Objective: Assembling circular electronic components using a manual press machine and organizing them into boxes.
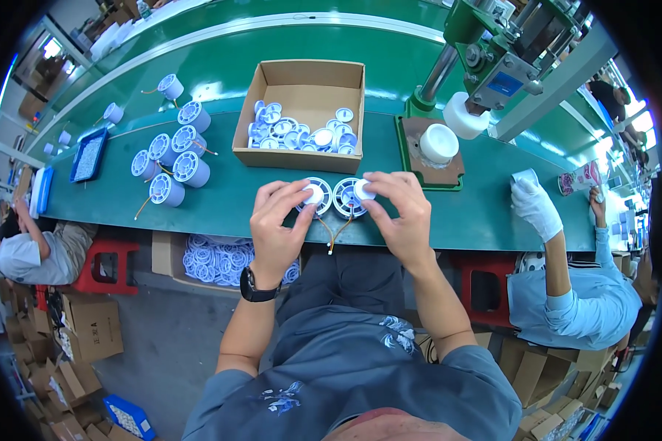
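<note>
Two white round slotted housings stand side by side near the table's front edge, the left housing (324, 209) and the right housing (348, 209), with thin orange-brown wires (332, 237) hanging toward me. My left hand (278, 220) pinches a small white round cap (313, 195) over the left one. Between the thumb and fingers of my right hand (404, 217) is another white cap (364, 189), over the right one. Whether the caps are seated cannot be told. Beyond my hands, an open cardboard box (299, 159) holds many similar white caps.
Several white cylindrical parts (191, 170) with wires stand at left, near a blue tray (88, 156). A green press (485, 81) with a white round block (439, 143) rises at right. A co-worker's gloved hand (537, 209) is further right. Below sits a box of white rings (217, 259).
</note>
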Demonstrator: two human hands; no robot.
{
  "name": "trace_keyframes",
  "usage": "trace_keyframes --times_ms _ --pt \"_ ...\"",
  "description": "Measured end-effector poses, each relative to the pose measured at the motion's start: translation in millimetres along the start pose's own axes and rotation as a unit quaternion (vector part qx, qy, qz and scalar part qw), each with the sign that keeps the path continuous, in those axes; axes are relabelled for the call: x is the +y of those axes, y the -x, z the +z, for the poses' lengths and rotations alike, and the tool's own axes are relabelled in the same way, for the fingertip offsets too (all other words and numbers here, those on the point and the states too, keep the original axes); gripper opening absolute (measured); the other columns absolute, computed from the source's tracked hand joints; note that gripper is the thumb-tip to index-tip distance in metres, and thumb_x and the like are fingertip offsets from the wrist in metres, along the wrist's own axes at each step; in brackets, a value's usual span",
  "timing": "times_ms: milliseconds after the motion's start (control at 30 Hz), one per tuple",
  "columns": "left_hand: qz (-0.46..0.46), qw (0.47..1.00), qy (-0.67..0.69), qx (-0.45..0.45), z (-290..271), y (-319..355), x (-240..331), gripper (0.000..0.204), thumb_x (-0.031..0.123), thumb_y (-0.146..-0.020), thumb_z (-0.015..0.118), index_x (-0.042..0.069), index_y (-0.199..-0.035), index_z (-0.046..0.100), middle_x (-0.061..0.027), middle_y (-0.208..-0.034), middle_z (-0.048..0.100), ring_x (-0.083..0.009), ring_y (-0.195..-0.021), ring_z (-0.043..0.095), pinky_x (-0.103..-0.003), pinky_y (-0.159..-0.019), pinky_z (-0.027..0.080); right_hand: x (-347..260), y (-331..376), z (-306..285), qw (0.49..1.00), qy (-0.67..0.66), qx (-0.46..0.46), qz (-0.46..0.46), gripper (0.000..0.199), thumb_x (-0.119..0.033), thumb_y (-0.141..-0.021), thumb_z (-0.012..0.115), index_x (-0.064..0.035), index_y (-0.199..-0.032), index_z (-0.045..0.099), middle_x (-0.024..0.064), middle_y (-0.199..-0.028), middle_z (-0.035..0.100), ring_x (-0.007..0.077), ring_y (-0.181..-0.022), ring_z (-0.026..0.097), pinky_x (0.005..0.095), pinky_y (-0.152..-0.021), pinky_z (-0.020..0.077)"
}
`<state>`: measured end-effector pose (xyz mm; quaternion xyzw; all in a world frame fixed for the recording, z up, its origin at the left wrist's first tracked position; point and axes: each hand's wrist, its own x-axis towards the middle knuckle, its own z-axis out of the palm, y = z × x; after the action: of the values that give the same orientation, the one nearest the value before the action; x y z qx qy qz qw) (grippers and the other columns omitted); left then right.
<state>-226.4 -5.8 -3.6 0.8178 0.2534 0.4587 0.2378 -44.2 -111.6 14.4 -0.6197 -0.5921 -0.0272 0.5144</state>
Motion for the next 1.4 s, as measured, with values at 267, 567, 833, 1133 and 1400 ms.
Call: trace_keyframes --times_ms 267,567,833,1133,1400 --pt "0.039 0.999 -0.021 -0.029 -3 -5 0 0.022 0.001 -0.072 0.074 0.003 -0.093 0.07 -0.0088 -0.105 0.069 -0.0302 -0.097 0.06 -0.039 -0.084 0.049 1 -3 4 0.997 0.017 -0.077 -0.023 0.025 -0.002 -0.069 0.077 -0.0038 -0.092 0.069 0.0073 -0.103 0.07 0.0274 -0.09 0.06 0.0354 -0.078 0.0503" --pt "0.065 0.995 -0.048 -0.065 -9 -10 0 0.021 -0.001 -0.071 0.073 0.002 -0.092 0.068 -0.0105 -0.104 0.069 -0.0319 -0.097 0.06 -0.04 -0.083 0.05 1 -1 3 0.996 0.021 -0.085 -0.024 0.023 -0.002 -0.069 0.077 -0.0035 -0.091 0.069 0.0063 -0.104 0.07 0.0267 -0.089 0.06 0.0352 -0.077 0.0503" --pt "0.04 0.998 0.007 -0.046 -10 -12 -8 0.021 0.001 -0.07 0.074 0.004 -0.091 0.069 -0.0086 -0.103 0.07 -0.0286 -0.096 0.06 -0.038 -0.083 0.049 1 -4 6 0.996 0.03 -0.081 -0.029 0.022 -0.001 -0.07 0.076 -0.003 -0.091 0.069 0.0067 -0.103 0.07 0.026 -0.088 0.06 0.0348 -0.075 0.0504" --pt "0.057 0.997 -0.018 -0.053 -10 -11 -6 0.02 0.0 -0.072 0.073 0.003 -0.092 0.069 -0.009 -0.104 0.071 -0.0292 -0.098 0.061 -0.038 -0.085 0.05 3 0 9 0.998 0.02 -0.064 -0.02 0.021 -0.001 -0.071 0.076 -0.0026 -0.091 0.069 0.0083 -0.104 0.07 0.0269 -0.088 0.06 0.0348 -0.076 0.0506" --pt "0.06 0.995 -0.03 -0.072 -10 -10 -5 0.02 0.002 -0.073 0.073 0.003 -0.092 0.069 -0.0095 -0.109 0.067 -0.0302 -0.1 0.059 -0.039 -0.086 0.048 2 -2 8 0.999 0.004 -0.045 -0.011 0.022 0.0 -0.072 0.075 -0.0033 -0.093 0.068 0.0087 -0.106 0.07 0.028 -0.09 0.06 0.0351 -0.078 0.0504"
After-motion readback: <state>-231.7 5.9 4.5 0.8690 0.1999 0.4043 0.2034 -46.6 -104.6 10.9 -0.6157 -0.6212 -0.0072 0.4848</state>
